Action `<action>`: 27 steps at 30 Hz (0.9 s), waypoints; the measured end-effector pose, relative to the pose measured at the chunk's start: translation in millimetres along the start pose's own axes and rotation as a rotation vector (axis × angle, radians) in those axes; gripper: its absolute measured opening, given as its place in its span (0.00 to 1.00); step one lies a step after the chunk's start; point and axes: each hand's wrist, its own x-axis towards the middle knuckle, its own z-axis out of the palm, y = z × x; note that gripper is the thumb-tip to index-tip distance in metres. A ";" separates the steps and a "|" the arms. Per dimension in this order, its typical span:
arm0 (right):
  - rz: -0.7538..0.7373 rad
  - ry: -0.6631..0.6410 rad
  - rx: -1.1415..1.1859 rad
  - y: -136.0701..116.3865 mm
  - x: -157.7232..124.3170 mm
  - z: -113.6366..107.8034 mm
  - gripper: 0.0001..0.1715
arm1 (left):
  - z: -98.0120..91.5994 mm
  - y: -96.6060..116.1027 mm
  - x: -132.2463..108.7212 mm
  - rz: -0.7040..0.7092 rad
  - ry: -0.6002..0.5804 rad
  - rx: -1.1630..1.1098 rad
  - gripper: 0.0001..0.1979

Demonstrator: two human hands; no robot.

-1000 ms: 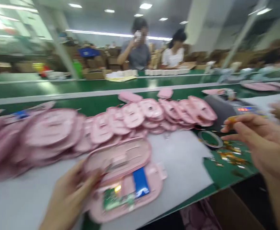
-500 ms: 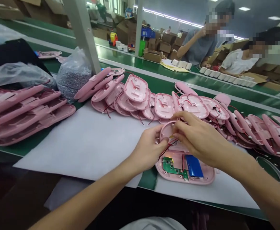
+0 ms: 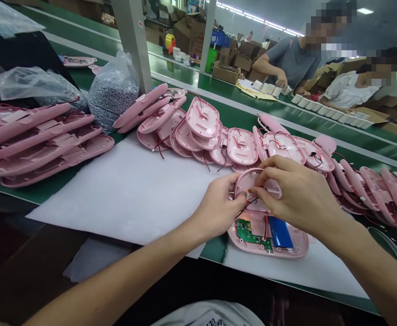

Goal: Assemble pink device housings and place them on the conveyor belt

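A pink plastic casing (image 3: 234, 233) lies opened out on white sheeting, right of centre. Its near half holds a green circuit board (image 3: 249, 233) and a blue battery (image 3: 280, 233). The far half is tilted up, and its left rim is between the thumb and fingers of my left hand (image 3: 220, 203). My right hand (image 3: 286, 188) reaches over that half with fingers bent and pinched on a small yellow-orange piece by the red and black wires. What exactly the piece is cannot be made out.
Pink shells (image 3: 242, 147) with wires lie in a row behind the hands. More shells (image 3: 42, 140) are stacked at left, beside a plastic bag (image 3: 113, 93). A metal post (image 3: 135, 45) rises behind. Two people sit across the green table (image 3: 191, 81).
The whole view has shifted, so things appear further right. My right fingertips have drawn closer together inside the upper half. Across the table, one person's raised hand has come down to the white boxes.
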 end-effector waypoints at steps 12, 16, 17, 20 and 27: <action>0.218 -0.205 0.426 38.3 26.5 -14.4 0.09 | -0.9 -0.4 -3.9 -0.089 0.116 0.065 0.11; 0.181 -0.119 0.512 32.0 22.9 -13.0 0.08 | -1.4 4.8 0.5 -0.051 0.070 0.055 0.09; 0.176 -0.106 0.516 29.6 21.1 -13.0 0.08 | -1.3 5.8 0.8 -0.030 0.067 0.083 0.09; 0.174 -0.104 0.546 27.3 15.4 -13.4 0.09 | -2.3 7.7 -1.5 0.004 0.053 0.149 0.10; 0.172 -0.072 0.601 36.5 7.7 -9.7 0.09 | -12.2 12.9 -4.7 -0.090 -0.102 0.045 0.16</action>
